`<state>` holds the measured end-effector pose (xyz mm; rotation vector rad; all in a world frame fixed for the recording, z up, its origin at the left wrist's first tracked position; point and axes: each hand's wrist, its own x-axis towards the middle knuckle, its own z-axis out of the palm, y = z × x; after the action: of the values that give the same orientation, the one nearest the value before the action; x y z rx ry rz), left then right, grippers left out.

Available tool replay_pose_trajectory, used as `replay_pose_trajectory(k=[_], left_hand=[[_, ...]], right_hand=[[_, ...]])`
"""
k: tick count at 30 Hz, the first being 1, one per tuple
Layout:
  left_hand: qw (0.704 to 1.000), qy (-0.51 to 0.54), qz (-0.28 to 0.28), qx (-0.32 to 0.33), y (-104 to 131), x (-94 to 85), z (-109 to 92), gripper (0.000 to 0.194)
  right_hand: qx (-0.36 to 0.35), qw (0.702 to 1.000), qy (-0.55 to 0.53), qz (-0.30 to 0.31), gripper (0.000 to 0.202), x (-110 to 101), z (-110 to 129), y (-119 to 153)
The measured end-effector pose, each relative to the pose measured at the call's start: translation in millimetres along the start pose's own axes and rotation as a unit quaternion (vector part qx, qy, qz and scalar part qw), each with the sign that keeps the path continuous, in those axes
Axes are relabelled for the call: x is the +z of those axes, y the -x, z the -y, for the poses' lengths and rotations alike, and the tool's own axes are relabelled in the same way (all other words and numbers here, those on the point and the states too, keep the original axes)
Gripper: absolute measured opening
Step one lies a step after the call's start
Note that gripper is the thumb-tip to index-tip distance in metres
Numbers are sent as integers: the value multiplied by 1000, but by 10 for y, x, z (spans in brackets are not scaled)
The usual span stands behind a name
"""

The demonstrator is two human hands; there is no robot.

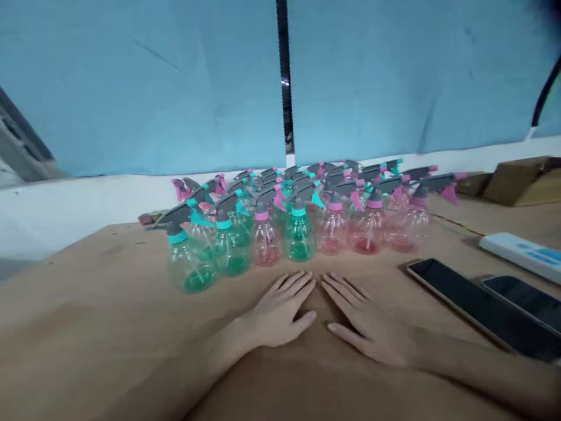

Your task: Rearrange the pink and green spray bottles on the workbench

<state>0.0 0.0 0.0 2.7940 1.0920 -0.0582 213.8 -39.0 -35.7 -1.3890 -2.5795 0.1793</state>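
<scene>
My left hand (283,310) lies palm down on the wooden table (109,327), fingers stretched out, holding nothing. Beside it, a small gap apart, my right hand (368,321) rests flat in the same way. Just beyond the fingertips stand several clear spray bottles in close rows. Nearest my left hand are a green bottle (300,237) with a teal collar and a pink bottle (266,242) with a pink collar. Another pink bottle (332,234) is beyond my right hand. A green bottle (191,269) stands at the front left of the group. All have grey trigger heads.
A large black phone or tablet (477,304) and a smaller phone (526,298) lie at the right. Behind them are a white power strip (521,252) and a cardboard box (517,181). A blue covering (175,88) hangs on the wall.
</scene>
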Motion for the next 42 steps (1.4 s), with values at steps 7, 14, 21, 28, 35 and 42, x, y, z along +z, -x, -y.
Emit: replay_pose_trajectory(k=[7,14,21,28,35,42], left_hand=[[1000,0,-16,4,2,58,17,71],[1000,5,-8,1,33,11,36,68],[1000,7,-5,4,31,10,52,65],[1000,11,-13,6,29,18,51,65],[1000,2,5,-1,27,-3,31,65],[1000,6,-15,4,30,20,38,63]], right_hand=[[-32,999,-13,-18,61,-12,-85,-185],[-54,998,-25,-26,54,-12,-136,-145],[-64,997,-18,-32,52,-14,-129,-154],[-70,997,-12,-43,51,-5,-133,-147],[-69,997,-8,-44,52,-7,-135,-147],[-74,996,0,-47,51,-1,-148,-143]])
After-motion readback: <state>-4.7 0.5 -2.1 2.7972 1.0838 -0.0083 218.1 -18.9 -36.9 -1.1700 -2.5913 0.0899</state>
